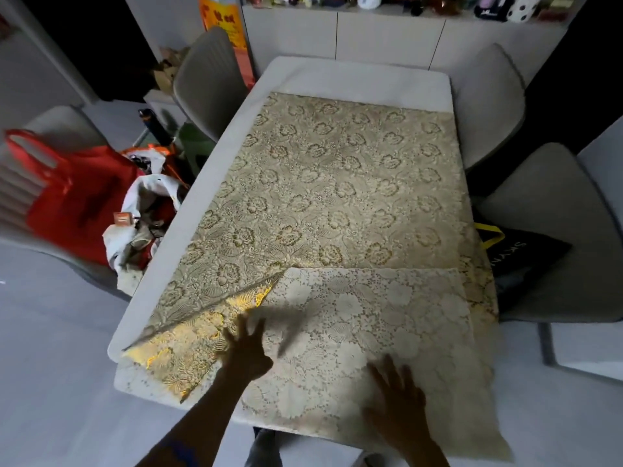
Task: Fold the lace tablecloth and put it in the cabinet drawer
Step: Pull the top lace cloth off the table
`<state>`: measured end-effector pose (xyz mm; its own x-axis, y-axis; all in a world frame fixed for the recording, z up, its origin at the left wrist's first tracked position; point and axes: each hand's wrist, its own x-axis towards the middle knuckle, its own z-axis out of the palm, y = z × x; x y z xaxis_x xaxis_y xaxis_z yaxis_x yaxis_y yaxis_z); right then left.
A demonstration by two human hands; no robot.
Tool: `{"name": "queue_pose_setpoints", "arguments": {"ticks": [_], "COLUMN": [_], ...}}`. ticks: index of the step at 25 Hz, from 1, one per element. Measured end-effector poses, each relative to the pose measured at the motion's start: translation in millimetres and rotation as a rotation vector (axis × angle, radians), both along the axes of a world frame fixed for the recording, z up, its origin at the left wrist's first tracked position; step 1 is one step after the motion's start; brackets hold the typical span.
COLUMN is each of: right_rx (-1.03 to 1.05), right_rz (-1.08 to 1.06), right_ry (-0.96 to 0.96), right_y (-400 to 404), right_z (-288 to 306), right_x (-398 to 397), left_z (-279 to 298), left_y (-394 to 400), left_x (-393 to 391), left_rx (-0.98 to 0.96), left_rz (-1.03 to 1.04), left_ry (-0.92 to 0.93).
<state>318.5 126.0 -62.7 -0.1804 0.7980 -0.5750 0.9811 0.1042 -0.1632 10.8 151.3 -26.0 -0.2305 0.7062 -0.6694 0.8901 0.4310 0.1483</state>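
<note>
The cream and gold lace tablecloth (337,183) lies spread over the white table (364,79). Its near part is folded back, so a paler underside panel (377,318) lies on top, and a bright yellow layer shows at the near left corner. My left hand (246,348) lies flat with its fingers spread on the folded edge near that corner. Pressed flat on the pale panel near the table's front edge is my right hand (397,399), fingers apart. Neither hand grips the cloth.
Grey chairs stand around the table: one at far left (209,82), two on the right (488,106). A red bag (77,193) and a pile of white cloth lie on the floor at left. A black bag (526,254) rests on the right chair. White cabinets (387,35) stand behind.
</note>
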Motion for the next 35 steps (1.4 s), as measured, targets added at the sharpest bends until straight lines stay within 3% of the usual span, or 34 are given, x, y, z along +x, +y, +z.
{"name": "queue_pose_setpoints", "arguments": {"ticks": [3,10,14,19,24,29,33,35], "right_rx": [-0.062,-0.187,-0.170,-0.069,0.229,0.066,0.031,0.071], "right_rz": [-0.013,-0.085,-0.185,-0.118,-0.187,-0.185,-0.147,-0.236], "right_ry": [-0.041,-0.044,0.027,-0.210,0.035,-0.080,-0.054,0.024], "right_y": [3,28,48,66,149,180,192,231], "right_z": [-18,-10,11,33,34,10,25,45], "right_x": [-30,-52,-63,-88,-92,-80,-56,-43], "left_z": [-19,-19,-19,-17,-9,-5,26,51], "left_y": [-15,27,51,76,86,82,126,173], "left_x": [-47,-113,-135,-151,-149,-154,-146,-142], "left_rx": [-0.048,0.086,0.155,0.217,0.317,0.068,0.086,0.263], "left_rz": [0.095,-0.092,-0.148,-0.115,-0.101,-0.218,-0.302,-0.303], "left_ry": [0.043,0.206,0.119,0.150,0.110,0.171,0.194,0.196]}}
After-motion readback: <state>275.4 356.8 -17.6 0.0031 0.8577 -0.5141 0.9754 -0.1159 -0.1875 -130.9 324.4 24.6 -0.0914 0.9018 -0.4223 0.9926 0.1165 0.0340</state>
